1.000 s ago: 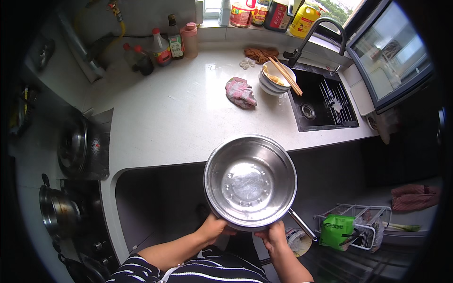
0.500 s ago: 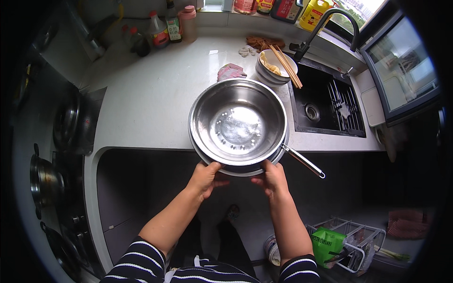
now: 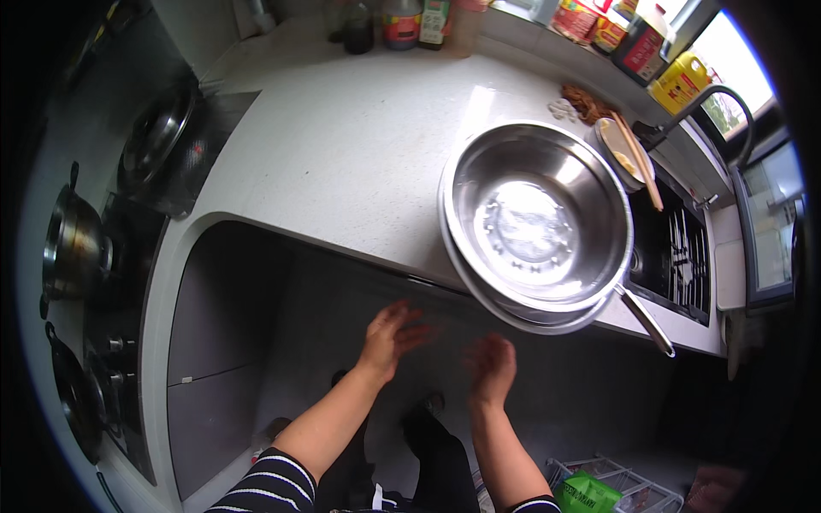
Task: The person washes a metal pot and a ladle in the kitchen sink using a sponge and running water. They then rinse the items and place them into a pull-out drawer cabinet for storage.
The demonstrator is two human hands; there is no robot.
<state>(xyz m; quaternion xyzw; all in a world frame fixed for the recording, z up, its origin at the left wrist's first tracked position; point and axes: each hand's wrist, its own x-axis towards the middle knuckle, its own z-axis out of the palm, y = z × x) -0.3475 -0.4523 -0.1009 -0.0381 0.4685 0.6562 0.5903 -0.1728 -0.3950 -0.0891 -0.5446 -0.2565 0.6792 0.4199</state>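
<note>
A shiny stainless steel basin [image 3: 534, 218] sits nested on another round metal vessel [image 3: 547, 321], whose rim shows below it. The stack rests on the counter and overhangs its front edge. A long metal handle [image 3: 647, 321] sticks out at its lower right; which vessel it belongs to I cannot tell. My left hand [image 3: 390, 342] is in the air in front of the counter, fingers apart, holding nothing. Nearer the stack, my right hand [image 3: 493, 368] is also off it, empty, its fingers loosely bent and blurred.
Behind the stack stands a bowl [image 3: 611, 141] with chopsticks [image 3: 640, 162] across it, beside the black sink [image 3: 684, 256]. Bottles [image 3: 402, 21] line the counter's back. Pots [image 3: 73, 244] stand on the stove at left. A wire rack [image 3: 616, 479] with a green bag is low at right.
Both hands have let go of the stacked vessels and drawn back from their rim. The view has turned, so the counter and stack appear shifted to the right.
</note>
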